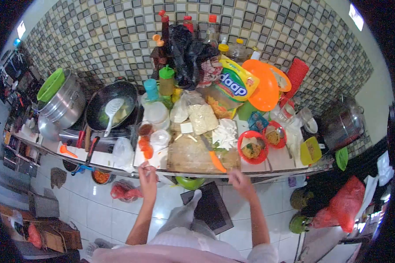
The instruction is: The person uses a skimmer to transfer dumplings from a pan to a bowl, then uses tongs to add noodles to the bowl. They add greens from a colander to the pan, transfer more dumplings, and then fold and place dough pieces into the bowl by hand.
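Observation:
My left hand is at the counter's front edge, just below an orange-red item; its fingers are pressed together, and what they hold, if anything, is too small to tell. My right hand is near the handle end of an orange-handled knife, its fingers curled and blurred. The knife lies on the wooden cutting board, beside white strips. A white square piece and a bag of pale food rest at the board's back.
A black wok with a white slotted spatula stands left, near a steel pot. Two red bowls of food are right of the board. Bottles and a yellow package stand behind.

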Demonstrator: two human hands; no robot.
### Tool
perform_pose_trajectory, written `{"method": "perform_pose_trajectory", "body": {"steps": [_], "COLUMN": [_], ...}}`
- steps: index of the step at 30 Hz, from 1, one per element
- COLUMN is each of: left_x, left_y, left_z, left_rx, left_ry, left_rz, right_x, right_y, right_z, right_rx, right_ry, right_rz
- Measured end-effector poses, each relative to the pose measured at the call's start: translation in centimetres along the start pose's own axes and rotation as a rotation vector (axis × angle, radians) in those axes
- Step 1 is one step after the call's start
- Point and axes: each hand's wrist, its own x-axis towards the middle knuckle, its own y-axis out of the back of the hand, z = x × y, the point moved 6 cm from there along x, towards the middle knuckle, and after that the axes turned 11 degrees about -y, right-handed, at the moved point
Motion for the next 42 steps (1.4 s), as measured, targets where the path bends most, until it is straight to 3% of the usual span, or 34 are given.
{"method": "perform_pose_trajectory", "body": {"steps": [2, 3, 4, 6, 9, 11, 12, 14, 15, 17, 20, 21, 23, 24, 26, 28, 30, 32, 35, 38, 40, 41, 42], "left_x": [-1.4, -2.2, -2.9, -3.9, -4.6, -4.7, -4.3, -3.2, -2.5, -1.2, 0.4, 0.8, 1.6, 2.3, 3.6, 5.8, 8.8, 11.1, 13.6, 15.5, 17.2, 17.8, 18.5], "left_y": [1.1, 1.6, 2.2, 3.3, 5.0, 6.2, 6.7, 7.7, 8.1, 8.4, 7.4, 6.2, 3.9, 2.8, -0.8, -4.5, -8.5, -12.9, -18.5, -21.6, -21.5, -21.6, -21.4], "left_z": [0.3, 0.4, 0.6, 0.9, 1.1, 0.6, 0.7, 0.9, 1.3, 2.1, 2.3, 2.0, 1.2, 0.5, 1.0, 4.3, 5.1, 5.8, 3.3, 1.4, 0.3, -0.3, 0.1], "left_rx": [-0.016, -0.037, -0.058, -0.076, -0.071, -0.091, -0.083, -0.067, -0.073, -0.058, -0.049, -0.036, -0.017, -0.024, 0.035, 0.176, 0.271, 0.395, 0.280, 0.344, 0.610, 0.611, 0.534], "left_ry": [0.029, 0.045, 0.060, 0.061, 0.043, 0.106, 0.097, 0.128, 0.107, 0.099, 0.123, 0.121, 0.137, 0.152, -0.054, -0.220, -0.445, -0.671, -0.668, -0.587, -0.385, -0.385, -0.509], "left_rz": [0.004, 0.010, 0.015, 0.023, 0.050, 0.063, 0.064, 0.058, 0.054, -0.001, -0.143, -0.258, -0.471, -0.491, -0.687, -0.790, -0.763, -0.642, -0.665, -0.713, -0.704, -0.714, -0.601], "right_x": [4.0, 6.3, 9.9, 14.0, 19.5, 23.5, 24.6, 27.9, 27.2, 24.7, 24.5, 23.1, 20.7, 19.9, 19.5, 19.1, 18.7, 18.3, 18.6, 19.5, 19.2, 19.2, 19.3], "right_y": [0.6, 0.5, 0.1, 0.3, -1.1, -2.9, -2.9, -4.7, -4.6, -3.2, -3.1, -2.6, -1.9, -1.4, -1.4, -0.7, 0.1, 0.3, -0.2, -0.5, -0.4, -0.3, 0.2], "right_z": [-5.0, -6.8, -6.8, -12.1, -14.8, -13.9, -13.7, -12.4, -13.3, -14.8, -14.4, -15.9, -18.5, -19.0, -19.7, -19.6, -19.7, -20.3, -20.8, -20.9, -21.2, -21.0, -20.3], "right_rx": [0.037, 0.037, -0.015, -0.042, -0.135, -0.361, -0.348, -0.511, -0.497, -0.008, 0.103, 0.093, 0.354, 0.345, 0.469, 0.474, 0.481, 0.482, 0.368, 0.506, 0.257, 0.296, 0.297], "right_ry": [0.193, 0.058, 0.068, 0.395, 0.279, 0.305, 0.308, 0.190, 0.187, 0.392, 0.494, 0.479, 0.397, 0.378, 0.299, 0.253, 0.373, 0.335, 0.336, 0.312, 0.314, 0.352, 0.347], "right_rz": [0.010, -0.008, 0.031, 0.313, 0.476, 0.759, 0.760, 0.374, 0.373, 0.387, 0.465, 0.479, 0.310, 0.326, 0.130, 0.165, 0.168, 0.173, 0.246, 0.202, 0.202, 0.146, 0.152]}}
